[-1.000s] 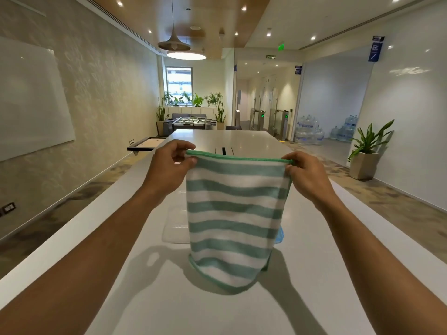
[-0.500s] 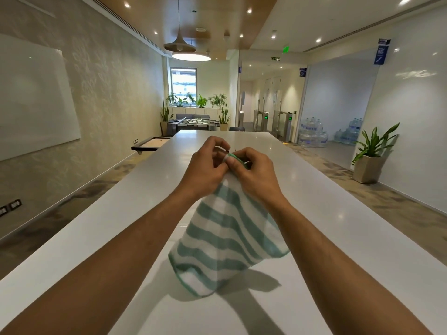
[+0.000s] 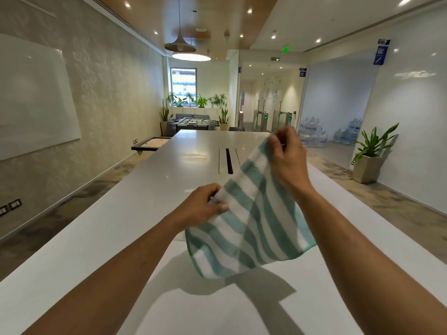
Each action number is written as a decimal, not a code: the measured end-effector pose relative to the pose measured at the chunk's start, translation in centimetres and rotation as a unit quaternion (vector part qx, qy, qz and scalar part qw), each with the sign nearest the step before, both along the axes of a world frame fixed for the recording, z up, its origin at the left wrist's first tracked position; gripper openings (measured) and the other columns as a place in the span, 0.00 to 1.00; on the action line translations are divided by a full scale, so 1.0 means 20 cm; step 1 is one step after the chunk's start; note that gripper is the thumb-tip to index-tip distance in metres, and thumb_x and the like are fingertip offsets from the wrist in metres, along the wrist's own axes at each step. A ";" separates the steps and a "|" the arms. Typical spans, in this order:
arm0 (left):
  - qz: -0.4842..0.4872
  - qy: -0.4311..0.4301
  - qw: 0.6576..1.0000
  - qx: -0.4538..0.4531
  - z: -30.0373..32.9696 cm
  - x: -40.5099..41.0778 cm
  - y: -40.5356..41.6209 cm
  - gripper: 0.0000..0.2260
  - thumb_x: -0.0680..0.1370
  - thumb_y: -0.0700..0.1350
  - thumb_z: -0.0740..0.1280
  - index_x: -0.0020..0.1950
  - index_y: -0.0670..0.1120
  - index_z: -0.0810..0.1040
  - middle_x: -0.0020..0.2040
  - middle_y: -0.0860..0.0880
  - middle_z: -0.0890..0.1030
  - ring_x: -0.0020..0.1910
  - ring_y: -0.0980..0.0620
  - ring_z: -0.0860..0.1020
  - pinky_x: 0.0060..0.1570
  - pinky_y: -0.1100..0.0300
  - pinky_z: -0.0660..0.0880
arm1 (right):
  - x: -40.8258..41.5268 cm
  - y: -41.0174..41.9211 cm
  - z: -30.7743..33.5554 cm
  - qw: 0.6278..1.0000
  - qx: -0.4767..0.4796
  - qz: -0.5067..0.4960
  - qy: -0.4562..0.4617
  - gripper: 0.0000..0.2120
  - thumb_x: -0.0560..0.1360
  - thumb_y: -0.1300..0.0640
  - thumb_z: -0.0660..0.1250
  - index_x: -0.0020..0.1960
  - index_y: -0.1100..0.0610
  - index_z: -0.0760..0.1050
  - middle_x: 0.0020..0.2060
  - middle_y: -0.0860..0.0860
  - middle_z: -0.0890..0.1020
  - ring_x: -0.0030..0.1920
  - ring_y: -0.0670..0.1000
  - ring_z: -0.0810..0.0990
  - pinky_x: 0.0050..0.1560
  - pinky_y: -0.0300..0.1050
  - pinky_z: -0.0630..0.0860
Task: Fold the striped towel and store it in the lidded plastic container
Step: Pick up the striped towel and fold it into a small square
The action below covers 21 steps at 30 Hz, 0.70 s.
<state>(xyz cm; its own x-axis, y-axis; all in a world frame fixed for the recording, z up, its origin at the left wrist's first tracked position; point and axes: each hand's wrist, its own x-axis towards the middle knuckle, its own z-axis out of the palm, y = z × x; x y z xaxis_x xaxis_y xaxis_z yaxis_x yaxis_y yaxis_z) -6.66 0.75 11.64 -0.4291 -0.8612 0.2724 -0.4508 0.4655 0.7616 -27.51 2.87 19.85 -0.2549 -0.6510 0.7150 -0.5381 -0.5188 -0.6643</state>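
Note:
The green-and-white striped towel (image 3: 251, 226) hangs doubled in the air above the long white table (image 3: 135, 213), its stripes running on a slant. My right hand (image 3: 286, 158) pinches its upper corner, raised high on the right. My left hand (image 3: 205, 209) grips the towel's left edge lower down, thumb on top of the cloth. The towel's lower part sags free between my forearms and casts a shadow on the table. The plastic container is hidden behind the towel; only a faint clear edge (image 3: 180, 236) shows beside my left wrist.
A cable slot (image 3: 228, 160) runs along the table's middle, farther away. Left of the table stands a low dark-framed stand (image 3: 151, 143). A potted plant (image 3: 370, 155) and water bottles (image 3: 314, 134) sit on the floor at the right.
One second ago both hands held the towel spread flat by its top corners. They then met and doubled it. Now my right hand has risen rightward and my left has slid down the edge.

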 end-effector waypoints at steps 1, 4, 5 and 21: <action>0.004 -0.020 1.000 0.009 -0.04 0.03 -0.01 0.09 0.77 0.50 0.69 0.55 0.48 0.77 0.50 0.50 0.80 0.50 0.49 0.80 0.51 0.54 0.78 | -0.04 0.00 0.01 1.000 0.000 -0.007 -0.008 0.03 0.81 0.54 0.60 0.50 0.53 0.70 0.41 0.44 0.75 0.42 0.42 0.74 0.43 0.34 0.69; 0.020 -0.037 0.999 0.016 -0.15 0.11 -0.03 0.08 0.77 0.48 0.69 0.51 0.45 0.78 0.47 0.47 0.81 0.46 0.48 0.80 0.46 0.54 0.78 | -0.16 -0.01 0.02 0.999 0.010 -0.025 -0.030 0.04 0.81 0.53 0.59 0.50 0.52 0.70 0.41 0.45 0.74 0.42 0.42 0.73 0.42 0.35 0.69; 0.028 -0.033 0.999 0.011 -0.17 0.13 -0.03 0.07 0.77 0.46 0.69 0.50 0.43 0.78 0.45 0.46 0.81 0.45 0.47 0.80 0.46 0.52 0.78 | -0.19 -0.01 0.01 0.999 0.016 -0.030 -0.040 0.04 0.81 0.52 0.59 0.50 0.52 0.70 0.42 0.45 0.75 0.42 0.43 0.74 0.42 0.36 0.69; 0.086 0.358 0.928 0.056 -0.10 0.38 -0.13 0.02 0.72 0.42 0.73 0.43 0.47 0.82 0.38 0.50 0.83 0.40 0.53 0.82 0.38 0.63 0.80 | -0.48 0.01 -0.14 0.970 0.065 -0.051 -0.230 0.04 0.80 0.53 0.63 0.48 0.53 0.72 0.41 0.48 0.75 0.45 0.49 0.74 0.47 0.44 0.74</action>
<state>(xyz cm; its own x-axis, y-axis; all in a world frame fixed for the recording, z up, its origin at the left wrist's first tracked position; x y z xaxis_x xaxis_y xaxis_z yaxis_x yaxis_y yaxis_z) 0.89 -1.91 9.64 -0.0255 -0.9402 0.3396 0.1281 0.3338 0.9339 -37.03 3.14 17.02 -0.5955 -0.6825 0.4238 -0.2126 -0.3748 -0.9024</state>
